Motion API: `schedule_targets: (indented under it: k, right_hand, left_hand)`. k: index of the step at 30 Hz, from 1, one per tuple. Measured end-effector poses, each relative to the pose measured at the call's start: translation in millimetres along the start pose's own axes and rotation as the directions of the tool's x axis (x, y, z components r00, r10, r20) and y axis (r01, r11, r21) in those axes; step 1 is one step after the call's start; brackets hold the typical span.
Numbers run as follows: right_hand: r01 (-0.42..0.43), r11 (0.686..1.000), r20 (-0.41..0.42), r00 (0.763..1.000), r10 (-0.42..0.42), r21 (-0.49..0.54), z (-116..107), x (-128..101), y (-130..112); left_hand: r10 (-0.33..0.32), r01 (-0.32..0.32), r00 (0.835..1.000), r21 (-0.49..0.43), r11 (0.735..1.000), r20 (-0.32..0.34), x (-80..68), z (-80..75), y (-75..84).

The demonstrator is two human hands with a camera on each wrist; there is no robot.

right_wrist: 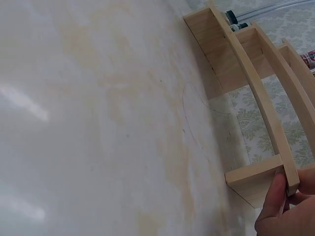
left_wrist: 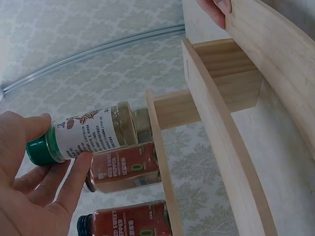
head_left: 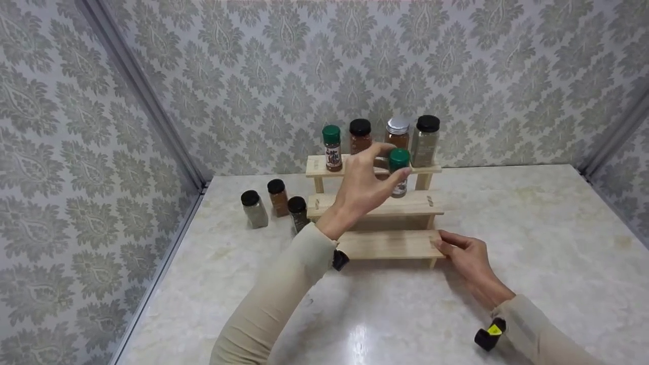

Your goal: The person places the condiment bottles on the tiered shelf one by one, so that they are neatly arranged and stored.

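Note:
My left hand (head_left: pixel 362 185) holds a small spice jar (head_left: pixel 399 159) with a green cap between thumb and fingers. In the left wrist view the jar (left_wrist: pixel 91 132) lies sideways across the picture, its white printed label facing the camera. It is above the middle tier of a three-tier wooden rack (head_left: pixel 390 246), in front of the jars on the top tier. My right hand (head_left: pixel 469 258) grips the right end of the rack's lowest board; the right wrist view shows its thumb and fingers (right_wrist: pixel 277 194) pinching the board's corner.
On the top tier stand a green-capped jar (head_left: pixel 332 154), a black-lidded red jar (head_left: pixel 360 137), a silver-lidded jar (head_left: pixel 397 126) and a taller black-lidded jar (head_left: pixel 426 144). Left of the rack, three black-lidded jars (head_left: pixel 255 210) stand on the table (head_left: pixel 532 228). A patterned wall (head_left: pixel 284 91) rises behind.

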State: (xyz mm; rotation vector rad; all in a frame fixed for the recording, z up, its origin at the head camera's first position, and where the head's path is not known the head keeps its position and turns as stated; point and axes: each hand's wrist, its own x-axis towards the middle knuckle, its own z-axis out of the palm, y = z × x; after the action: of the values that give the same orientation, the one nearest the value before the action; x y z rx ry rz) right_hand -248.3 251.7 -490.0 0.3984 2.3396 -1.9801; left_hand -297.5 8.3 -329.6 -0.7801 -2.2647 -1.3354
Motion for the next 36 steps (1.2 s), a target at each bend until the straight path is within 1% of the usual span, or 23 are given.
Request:
schedule_targets:
  k: [3, 5, 11, 14, 17, 21, 25, 29, 33, 36]
  right_hand:
    - [0.017, 1.0, 0.01, 1.0, -0.017, -0.021, 0.0, -2.3, 1.9]
    - [0.027, 0.999, 0.017, 1.0, -0.026, -0.038, -0.3, -3.7, 2.9]
    - [0.049, 0.996, 0.018, 0.999, -0.048, -0.068, -1.7, -4.2, 4.1]
    - [0.064, 0.993, 0.013, 0.998, -0.063, -0.095, -3.0, -4.7, 4.1]
    - [0.062, 0.992, 0.01, 0.998, -0.061, -0.111, -4.3, -4.5, 4.3]
    - [0.055, 0.993, 0.015, 0.998, -0.054, -0.103, -4.6, -3.3, 3.7]
    - [0.066, 0.993, 0.019, 0.998, -0.065, -0.095, -3.6, -1.9, 2.3]
    - [0.062, 0.994, 0.01, 0.998, -0.062, -0.087, -2.4, -1.6, 2.0]
    - [0.037, 0.997, 0.002, 0.999, -0.037, -0.072, -1.4, -2.0, 4.0]
    - [0.023, 0.998, -0.011, 1.0, -0.024, -0.064, -1.5, -2.4, 5.4]
  left_hand:
    - [0.021, -0.021, 1.0, 0.022, 1.0, 0.007, 2.0, 15.0, -1.1]
    - [0.019, -0.02, 1.0, 0.02, 1.0, 0.013, 3.3, 24.5, -2.1]
    - [-0.029, 0.029, 1.0, -0.035, 0.999, 0.012, 7.7, 50.0, -6.8]
    - [-0.039, 0.039, 0.999, -0.018, 0.999, 0.006, 8.8, 62.9, -11.5]
    - [-0.068, 0.068, 0.998, -0.006, 0.998, 0.015, 7.8, 75.5, -15.6]
    - [-0.101, 0.101, 0.995, -0.024, 0.995, 0.014, 6.0, 88.1, -19.5]
    - [-0.092, 0.092, 0.996, -0.02, 0.996, -0.011, 6.8, 93.4, -21.7]
    - [-0.067, 0.067, 0.998, 0.001, 0.998, -0.01, 6.4, 93.2, -22.6]
    - [-0.06, 0.06, 0.998, 0.018, 0.998, -0.005, 2.6, 88.0, -21.9]
    - [-0.052, 0.052, 0.999, 0.023, 0.998, 0.003, -1.2, 79.2, -19.3]
